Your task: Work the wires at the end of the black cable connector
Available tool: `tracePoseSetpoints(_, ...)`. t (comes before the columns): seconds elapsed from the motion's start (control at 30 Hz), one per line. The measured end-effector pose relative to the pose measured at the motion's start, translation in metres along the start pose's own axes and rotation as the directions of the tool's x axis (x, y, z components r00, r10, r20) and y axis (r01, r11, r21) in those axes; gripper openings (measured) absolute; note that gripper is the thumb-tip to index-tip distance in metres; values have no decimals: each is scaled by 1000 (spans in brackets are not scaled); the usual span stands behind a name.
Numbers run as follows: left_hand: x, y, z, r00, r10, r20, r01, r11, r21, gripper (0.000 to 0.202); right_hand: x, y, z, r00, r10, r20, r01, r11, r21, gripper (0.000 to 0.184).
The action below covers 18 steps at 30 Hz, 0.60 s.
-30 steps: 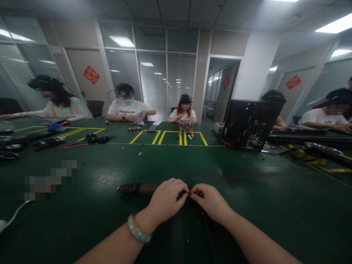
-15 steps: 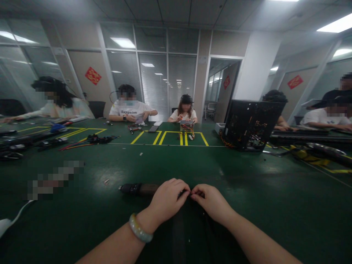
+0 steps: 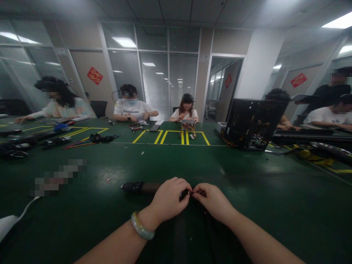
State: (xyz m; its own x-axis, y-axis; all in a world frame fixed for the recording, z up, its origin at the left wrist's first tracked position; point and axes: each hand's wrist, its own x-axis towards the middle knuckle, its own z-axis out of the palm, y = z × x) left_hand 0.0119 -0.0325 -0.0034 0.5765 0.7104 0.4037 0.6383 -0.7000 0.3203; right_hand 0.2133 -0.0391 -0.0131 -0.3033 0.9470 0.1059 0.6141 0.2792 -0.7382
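My left hand (image 3: 169, 199) and my right hand (image 3: 211, 200) meet fingertip to fingertip low in the middle of the view, both pinched on a small dark part (image 3: 184, 193) that I cannot make out. A dark flat object (image 3: 189, 234) with cables lies under my wrists on the green table (image 3: 275, 198). A black cylindrical tool (image 3: 139, 187) lies just left of my left hand. A pale green bangle (image 3: 140, 228) sits on my left wrist.
Several people sit along the far and side edges of the table. An open black computer case (image 3: 254, 124) stands at right. Cables and parts (image 3: 93, 139) lie at left, yellow tape lines (image 3: 170, 136) mark the middle. A white cable (image 3: 16, 220) lies at lower left.
My hands stay pinched together in the same place; the view has shifted slightly. Nothing has been let go.
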Motion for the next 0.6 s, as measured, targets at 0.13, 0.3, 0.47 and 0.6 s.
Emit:
tracePoseSetpoints(0.13,0,1,-1,1000,-4,-2,4,1000,6,15,1,0,1,1000,10,8,-10,1000,-13,13)
tracePoseSetpoints(0.3,0,-1,0,999,-34,9,34,999,3,12,1,4,2,1000,4,-1,-4,1000,-7,13)
tracePoseSetpoints(0.47,1,-3,3,999,-29,13,29,1000,5,6,0,2,2,999,-26,-21,24,996,-81,11)
tracePoseSetpoints(0.6,2,-1,1,999,-31,18,30,999,23,5,0,-4,3,998,-35,-43,23,970,-243,7)
